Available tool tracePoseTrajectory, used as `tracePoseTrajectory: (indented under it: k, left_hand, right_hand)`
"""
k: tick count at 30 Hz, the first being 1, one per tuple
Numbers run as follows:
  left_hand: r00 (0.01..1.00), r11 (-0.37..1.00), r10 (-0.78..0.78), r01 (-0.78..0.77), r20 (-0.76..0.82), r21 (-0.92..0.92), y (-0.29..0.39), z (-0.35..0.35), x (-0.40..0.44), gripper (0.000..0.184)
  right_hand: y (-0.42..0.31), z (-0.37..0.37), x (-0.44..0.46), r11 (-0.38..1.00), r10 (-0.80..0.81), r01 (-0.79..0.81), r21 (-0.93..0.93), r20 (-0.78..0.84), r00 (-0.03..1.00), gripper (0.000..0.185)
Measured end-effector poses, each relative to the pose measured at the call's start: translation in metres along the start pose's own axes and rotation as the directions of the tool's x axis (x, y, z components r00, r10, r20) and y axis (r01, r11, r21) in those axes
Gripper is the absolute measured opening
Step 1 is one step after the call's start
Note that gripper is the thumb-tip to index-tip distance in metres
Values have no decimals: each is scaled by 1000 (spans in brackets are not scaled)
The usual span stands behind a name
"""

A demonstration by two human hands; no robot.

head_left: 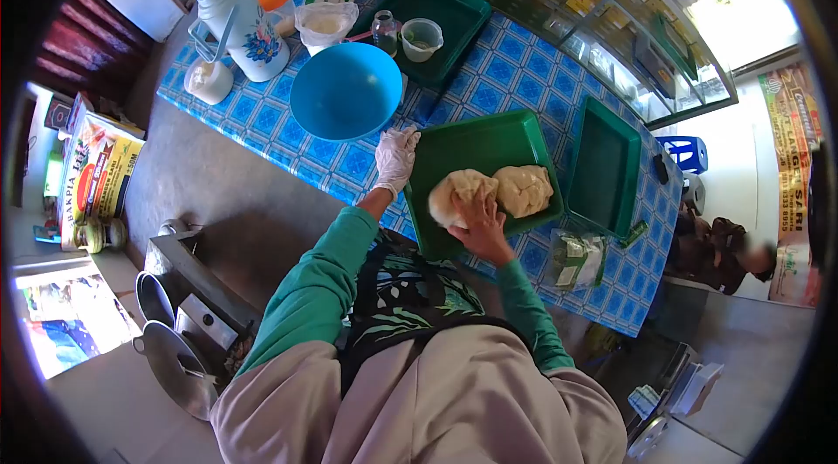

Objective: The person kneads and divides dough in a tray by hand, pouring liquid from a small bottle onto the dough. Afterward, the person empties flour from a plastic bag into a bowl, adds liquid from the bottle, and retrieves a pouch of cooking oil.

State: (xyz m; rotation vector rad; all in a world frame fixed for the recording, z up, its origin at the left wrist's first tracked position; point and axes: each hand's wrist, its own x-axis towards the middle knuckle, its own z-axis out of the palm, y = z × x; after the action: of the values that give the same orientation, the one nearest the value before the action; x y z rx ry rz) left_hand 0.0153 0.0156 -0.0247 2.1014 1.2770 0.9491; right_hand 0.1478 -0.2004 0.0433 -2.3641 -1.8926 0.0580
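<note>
My left hand (397,157), in a thin clear glove, has its fingers curled over the left rim of a green tray (454,139). Two lumps of pale dough lie side by side in this tray. On the left dough lump (467,179) rests my right hand (478,224), its fingers spread over the surface; no glove shows on it. The right dough lump (527,190) touches the first one, close to the tray's right wall. Just beyond my left hand sits a blue bowl (346,93).
A patterned blue cloth covers the table (515,62). Left are a floral thermos (253,36) and white tub (208,82). A dark green tray (476,14) carries a glass jar (384,32) and cup (421,40). Right are another tray (604,167), a plastic packet (576,260) and a glass cabinet (602,19).
</note>
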Motion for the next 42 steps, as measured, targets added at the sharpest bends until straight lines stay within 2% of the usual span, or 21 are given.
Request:
tracePoseTrajectory:
  k: [1, 2, 4, 5, 7, 9, 11, 12, 14, 18, 22, 25, 26, 27, 29, 31, 32, 35, 38, 40, 42]
  left_hand:
    - [1000, 1000, -5, 5, -7, 8, 1, 0, 1, 23]
    - [1000, 1000, 4, -4, -20, 14, 0, 0, 0, 24]
    - [999, 1000, 8, -8, -37, 15, -4, 5, 0, 25]
    - [999, 1000, 7, -7, -32, 15, -1, 4, -1, 25]
    - [998, 997, -62, 62, 0, 54, 10, -3, 0, 28]
    - [999, 997, -49, 49, -13, 60, 10, -4, 3, 26]
    - [998, 997, 8, -3, -68, 78, 6, -1, -1, 24]
    - [999, 993, -37, 41, -38, 112, 12, -4, -4, 24]
    - [998, 992, -34, 39, -48, 119, 3, 3, 1, 25]
    - [998, 988, -59, 63, -31, 141, 12, -4, 3, 26]
    - [993, 985, -98, 107, -71, 139, 9, -2, -3, 29]
    - [989, 981, -127, 137, -76, 135, 11, -2, -5, 29]
    - [989, 982, -131, 140, -74, 125, 12, -3, -4, 29]
    - [988, 981, -133, 142, -81, 129, 10, -3, -4, 29]
    - [988, 985, -113, 126, -104, 119, 8, 1, -4, 27]
    - [985, 979, -142, 154, -98, 130, 10, -1, -4, 27]
    - [986, 978, -148, 158, -81, 133, 12, -2, -5, 27]
    - [988, 984, -125, 135, -92, 117, 12, -4, -3, 26]
    - [989, 981, -142, 146, -43, 125, 16, -7, -4, 26]
    - [992, 984, -128, 129, -20, 124, 16, -11, -17, 27]
    - [996, 993, -78, 82, -44, 90, 17, -11, -5, 29]
  right_hand:
    - [13, -15, 8, 998, -68, 67, 13, 78, 995, 62]
    - [45, -17, 23, 926, -190, 77, 369, 280, 941, 53]
    - [35, -54, 39, 527, -139, 47, 849, 31, 990, 34]
    - [15, -84, 49, 526, -136, 43, 850, 35, 990, 34]
    - [-10, -118, 72, 819, 22, 318, 477, -581, 813, 36]
    - [-24, -73, 68, 980, -89, 160, 115, -464, 881, 41]
    - [-21, 32, 34, 976, -133, 172, 131, -264, 955, 45]
    - [-20, 24, 26, 978, -123, 160, 133, -251, 960, 45]
    - [-10, 5, 26, 916, -266, 211, 340, 124, 956, 42]
    - [25, 10, -1, 872, -357, 391, 295, -164, 920, 33]
    - [45, 11, -8, 839, 40, -16, 545, -32, 999, 37]
    - [34, 35, 0, 940, 81, -72, 332, -15, 997, 37]
    - [48, 50, 4, 951, -289, 280, 131, 57, 956, 38]
    - [56, 26, 4, 948, -297, 288, 133, 54, 953, 38]
    - [59, -73, 15, 708, -346, 195, 679, 92, 934, 43]
    - [57, -115, 27, 830, -24, 196, 523, -316, 948, 46]
    - [56, -112, 30, 823, -38, 212, 527, -320, 946, 46]
    - [61, -55, 34, 999, 6, 18, 30, -656, 755, 43]
    - [112, 30, 39, 962, -160, 60, -266, -370, 915, 38]
    - [142, 36, 61, 943, -328, 302, 140, 247, 912, 27]
    - [141, 20, 90, 978, -188, 153, 140, 289, 938, 25]
